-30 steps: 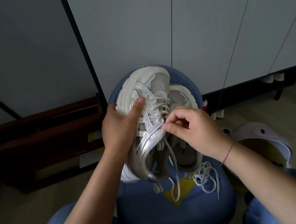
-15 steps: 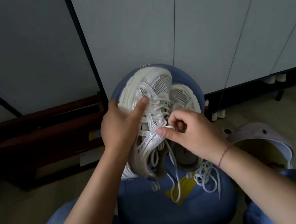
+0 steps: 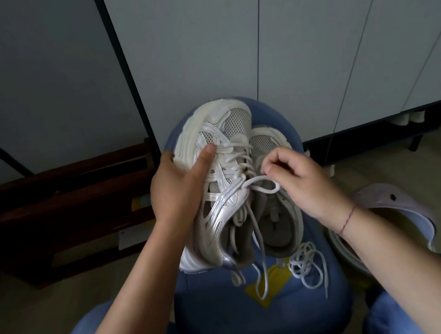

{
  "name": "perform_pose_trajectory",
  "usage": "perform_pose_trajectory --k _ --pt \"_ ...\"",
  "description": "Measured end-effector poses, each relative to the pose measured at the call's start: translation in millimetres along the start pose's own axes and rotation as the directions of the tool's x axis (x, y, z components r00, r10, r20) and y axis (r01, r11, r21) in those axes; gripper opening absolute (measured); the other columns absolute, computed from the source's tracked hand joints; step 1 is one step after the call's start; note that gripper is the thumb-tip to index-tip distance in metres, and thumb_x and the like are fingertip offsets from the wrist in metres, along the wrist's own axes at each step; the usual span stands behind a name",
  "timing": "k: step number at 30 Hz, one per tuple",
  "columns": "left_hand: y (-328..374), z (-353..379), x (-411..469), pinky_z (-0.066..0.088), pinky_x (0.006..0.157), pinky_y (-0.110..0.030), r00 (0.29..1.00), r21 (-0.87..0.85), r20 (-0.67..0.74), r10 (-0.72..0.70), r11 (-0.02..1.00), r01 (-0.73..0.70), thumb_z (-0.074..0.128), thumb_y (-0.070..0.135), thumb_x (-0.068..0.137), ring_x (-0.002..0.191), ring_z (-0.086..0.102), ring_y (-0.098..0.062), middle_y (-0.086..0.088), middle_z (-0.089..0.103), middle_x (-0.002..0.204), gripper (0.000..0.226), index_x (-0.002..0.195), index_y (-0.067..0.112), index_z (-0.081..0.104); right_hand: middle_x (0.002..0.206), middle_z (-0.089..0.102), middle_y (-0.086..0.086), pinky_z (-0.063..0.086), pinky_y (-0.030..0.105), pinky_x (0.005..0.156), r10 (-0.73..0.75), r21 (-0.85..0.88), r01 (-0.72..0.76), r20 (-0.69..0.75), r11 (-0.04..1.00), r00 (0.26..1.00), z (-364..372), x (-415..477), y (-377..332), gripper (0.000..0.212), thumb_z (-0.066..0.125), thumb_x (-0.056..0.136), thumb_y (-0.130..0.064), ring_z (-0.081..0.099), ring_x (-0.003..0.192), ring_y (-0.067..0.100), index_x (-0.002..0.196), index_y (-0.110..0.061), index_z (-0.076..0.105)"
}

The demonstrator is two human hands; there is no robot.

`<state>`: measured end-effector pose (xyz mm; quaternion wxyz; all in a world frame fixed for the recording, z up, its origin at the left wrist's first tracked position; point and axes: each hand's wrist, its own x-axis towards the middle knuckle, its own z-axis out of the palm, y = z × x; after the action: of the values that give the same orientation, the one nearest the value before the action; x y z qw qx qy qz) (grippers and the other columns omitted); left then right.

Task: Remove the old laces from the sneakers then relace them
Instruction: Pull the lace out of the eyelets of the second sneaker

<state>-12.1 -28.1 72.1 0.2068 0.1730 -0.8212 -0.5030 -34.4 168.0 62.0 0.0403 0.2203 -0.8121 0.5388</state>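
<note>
Sneakers, two of them, white and silver, sit on a blue padded stool (image 3: 268, 329) between our knees. Our left hand (image 3: 177, 191) grips the nearer sneaker (image 3: 235, 124) by its side, tipped up off the seat with its toe pointing away from us, the thumb lying across the straps beside the eyelets. Our right hand (image 3: 302, 182) has its fingers curled and pinches a loop of the lace (image 3: 256, 179), drawn out sideways from the upper eyelets. The lower rows of that lace are threaded through the shoe, and its loose ends hang down over the stool's front.

The second sneaker (image 3: 279, 224) lies flat just behind and to the right of the held one, touching it, its opening facing up. A loose white lace (image 3: 310, 268) lies coiled on the seat by its heel. A red thread (image 3: 347, 219) circles our right wrist. A pale purple clog (image 3: 385, 195) rests on the floor to the right of the stool, and grey cabinet doors (image 3: 193, 41) stand behind.
</note>
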Motion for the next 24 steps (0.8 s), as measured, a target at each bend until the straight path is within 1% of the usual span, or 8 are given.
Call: perform_pose_trajectory --k 4,6,9,12,14,18,20,24 --pt "-3 3 0 0.052 0.089 -0.038 0.999 0.068 -0.004 0.034 0.997 -0.034 0.062 0.077 0.073 0.107 0.064 -0.019 0.004 0.068 0.117 0.078 0.126 0.02 0.056 0.081 0.052 -0.006 0.042 0.021 0.073 -0.234 -0.275 0.233 0.028 0.933 0.972 11 -5 -6 0.031 0.047 0.09 -0.05 0.054 0.081 0.009 0.074 -0.024 0.053" --pt "-2 5 -1 0.052 0.09 -0.039 0.999 0.079 0.001 0.047 0.996 -0.047 0.061 0.077 0.073 0.108 0.063 -0.02 0.003 0.068 0.118 0.08 0.127 0.019 0.055 0.075 0.05 -0.006 0.043 0.027 0.068 -0.331 -0.327 0.316 0.011 0.891 0.944 16 -5 -7 0.032 0.052 0.089 -0.049 0.053 0.075 0.012 0.069 -0.024 0.05" --pt "-2 3 -1 0.05 0.086 -0.032 0.999 0.028 0.003 0.034 0.999 -0.034 0.064 0.073 0.074 0.106 0.064 -0.016 0.007 0.068 0.114 0.072 0.124 0.021 0.058 0.067 0.045 -0.008 0.039 0.022 0.063 -0.27 -0.099 0.263 -0.072 0.96 0.96 12 -4 -7 0.033 0.055 0.089 -0.038 0.047 0.066 0.008 0.066 -0.015 0.05" --pt "-1 -2 1 0.05 0.09 -0.032 1.0 -0.027 -0.018 0.009 1.0 -0.01 0.065 0.072 0.074 0.107 0.064 -0.013 0.008 0.068 0.116 0.074 0.127 0.021 0.057 0.062 0.037 -0.003 0.031 0.023 0.06 -0.004 0.293 0.069 -0.217 0.954 0.976 0 2 -7 0.029 0.057 0.087 -0.033 0.036 0.062 0.007 0.065 -0.015 0.048" --pt "0 -5 2 0.05 0.085 -0.03 0.999 -0.036 -0.035 0.019 0.999 -0.02 0.067 0.068 0.076 0.101 0.065 -0.011 0.012 0.068 0.107 0.061 0.119 0.024 0.06 0.062 0.037 0.0 0.032 0.024 0.06 0.095 0.358 -0.003 -0.241 0.934 0.966 -8 5 -3 0.026 0.056 0.087 -0.032 0.036 0.062 0.008 0.066 -0.017 0.049" --pt "-1 -5 3 0.048 0.081 -0.03 0.999 0.002 -0.028 0.035 0.999 -0.035 0.065 0.069 0.076 0.101 0.065 -0.014 0.009 0.068 0.107 0.064 0.117 0.021 0.059 0.079 0.056 -0.004 0.041 0.017 0.072 -0.044 0.016 0.046 -0.078 0.999 0.996 -7 1 1 0.016 0.054 0.093 -0.026 0.053 0.075 0.006 0.078 -0.022 0.057" --pt "-2 -4 2 0.051 0.084 -0.033 0.999 0.028 -0.021 0.048 0.998 -0.048 0.064 0.073 0.074 0.103 0.065 -0.016 0.007 0.069 0.11 0.071 0.121 0.02 0.058 0.088 0.057 -0.002 0.042 0.018 0.078 -0.14 -0.094 0.139 -0.006 0.986 0.99 0 -2 -4 0.02 0.05 0.093 -0.036 0.056 0.087 0.009 0.082 -0.021 0.059" --pt "0 0 -2 0.052 0.08 -0.032 0.997 0.038 -0.002 0.08 0.996 -0.08 0.065 0.071 0.075 0.096 0.066 -0.014 0.009 0.069 0.103 0.064 0.115 0.021 0.059 0.076 0.051 -0.005 0.045 0.03 0.069 -0.328 -0.292 0.328 0.048 0.898 0.943 14 -5 -9 0.037 0.051 0.09 -0.048 0.053 0.077 0.013 0.072 -0.016 0.056"
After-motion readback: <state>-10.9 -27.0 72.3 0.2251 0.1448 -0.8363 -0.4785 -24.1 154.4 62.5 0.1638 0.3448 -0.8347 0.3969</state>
